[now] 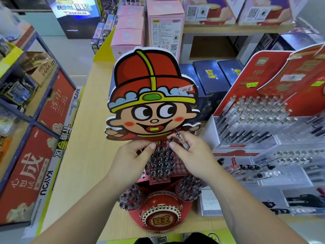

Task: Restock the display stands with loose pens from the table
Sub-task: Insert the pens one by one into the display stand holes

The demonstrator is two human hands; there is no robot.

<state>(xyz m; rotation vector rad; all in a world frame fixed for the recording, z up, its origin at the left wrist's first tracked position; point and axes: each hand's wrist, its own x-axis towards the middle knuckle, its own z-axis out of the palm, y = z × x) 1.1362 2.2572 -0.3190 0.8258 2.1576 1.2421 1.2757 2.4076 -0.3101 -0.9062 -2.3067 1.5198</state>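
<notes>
Pen [185, 145], clear-barrelled with a dark end, slanted across the right hand [191, 155] and gripped in its curled fingers [192, 140], dark end up and overlapping the lower edge of the cartoon header [151, 95]. Same hand's thumb and forefinger down at the cap of one of the standing pens [160, 161] in the rear rows of the display stand [177, 163]. Just opposite, left hand [133, 155] with fingers [147, 144] curled over the caps at the rear left of the same tier, thumb tip touching them; cannot tell whether anything is pinched there. Both hands close together, apart only by the width of a few caps.

Densely packed dark caps filling the middle of the red perforated tier, bare holes to either side. Header upright directly behind the hands, closing off the far side. Lower down, two round clusters of pens, left [131, 198] and right [189, 189], the right one under the right wrist, with a red drum [161, 217] between them at the stand's front. All on a pale wooden desk [82, 155].

To the right, a clear tiered rack [255, 124] full of pens, and in front of it clear trays with loose pens [249, 168]. Dark blue boxes [209, 76] behind the stand, pink boxes [165, 23] farther back, red boxes [29, 164] along the left.
</notes>
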